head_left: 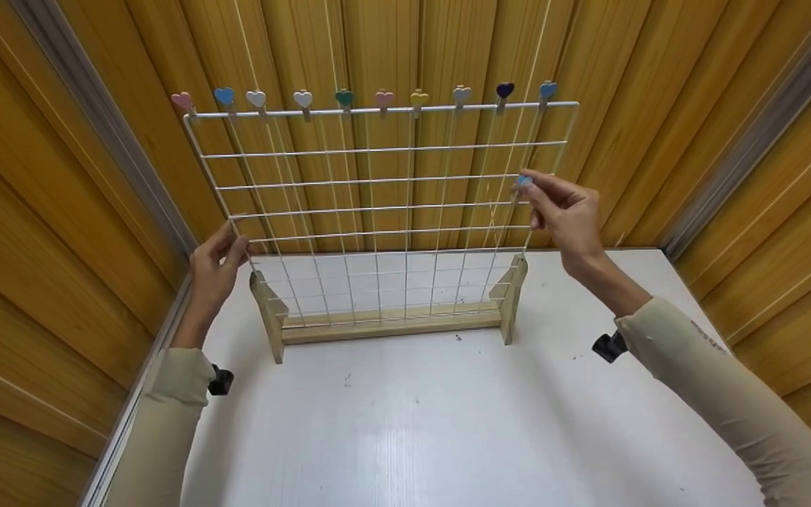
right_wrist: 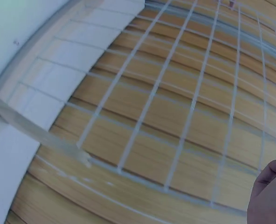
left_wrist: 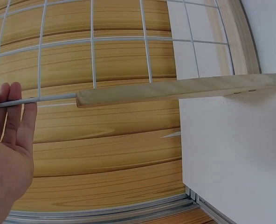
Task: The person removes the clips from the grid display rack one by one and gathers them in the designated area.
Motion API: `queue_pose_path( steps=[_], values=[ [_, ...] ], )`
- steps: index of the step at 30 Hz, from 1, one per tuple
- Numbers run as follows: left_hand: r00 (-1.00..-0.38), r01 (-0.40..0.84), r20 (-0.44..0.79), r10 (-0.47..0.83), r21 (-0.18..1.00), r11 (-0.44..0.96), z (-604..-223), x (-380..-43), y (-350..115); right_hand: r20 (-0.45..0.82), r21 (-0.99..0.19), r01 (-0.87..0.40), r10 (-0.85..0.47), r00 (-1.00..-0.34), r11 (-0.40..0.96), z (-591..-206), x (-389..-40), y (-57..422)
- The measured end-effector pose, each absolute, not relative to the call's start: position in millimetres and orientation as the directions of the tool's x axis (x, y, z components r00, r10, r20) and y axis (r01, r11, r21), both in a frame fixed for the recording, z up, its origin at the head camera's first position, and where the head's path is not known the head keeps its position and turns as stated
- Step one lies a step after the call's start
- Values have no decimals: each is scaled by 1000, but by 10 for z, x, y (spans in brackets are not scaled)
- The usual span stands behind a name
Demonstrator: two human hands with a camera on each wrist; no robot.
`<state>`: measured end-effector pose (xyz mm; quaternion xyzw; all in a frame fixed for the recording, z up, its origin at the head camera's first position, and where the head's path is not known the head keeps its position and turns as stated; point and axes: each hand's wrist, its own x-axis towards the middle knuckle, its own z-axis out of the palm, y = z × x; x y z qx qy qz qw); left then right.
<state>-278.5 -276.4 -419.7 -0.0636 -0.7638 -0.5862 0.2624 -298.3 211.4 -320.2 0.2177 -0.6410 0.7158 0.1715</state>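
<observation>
A white wire grid (head_left: pixel 377 149) stands upright in a wooden stand (head_left: pixel 391 331). My left hand (head_left: pixel 217 262) holds the grid's left edge wire between thumb and fingers, just above the stand's left post; the left wrist view shows these fingers (left_wrist: pixel 27 122) at the wire. Near the grid's right side, my right hand (head_left: pixel 571 215) pinches a small clothespin with a blue heart (head_left: pixel 524 181). Whether that clothespin touches a wire I cannot tell. In the right wrist view only part of the hand (right_wrist: pixel 271 193) shows at the right edge, and the picture is blurred.
Several heart clothespins sit along the grid's top wire, among them a pink one (head_left: pixel 181 100), a green one (head_left: pixel 344 97), a dark purple one (head_left: pixel 505 90) and a blue one (head_left: pixel 548 89). The stand rests on a white table (head_left: pixel 405 422). Wood-patterned panels (head_left: pixel 764 176) enclose it.
</observation>
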Motion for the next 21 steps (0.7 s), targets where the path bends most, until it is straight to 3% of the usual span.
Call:
queue_pose_path(
  steps=[10,21],
  values=[
    [-833,437,509,-216,846,306,-4223,-2802,-2743,346,-938,-346,-160,-924,-28,-4061,-2903,1752],
    [-833,443,506,-224,853,277,-4203,-2793,-2737,115,-984,-148,-282,-952,99,-4848,-2911,1421]
  ],
)
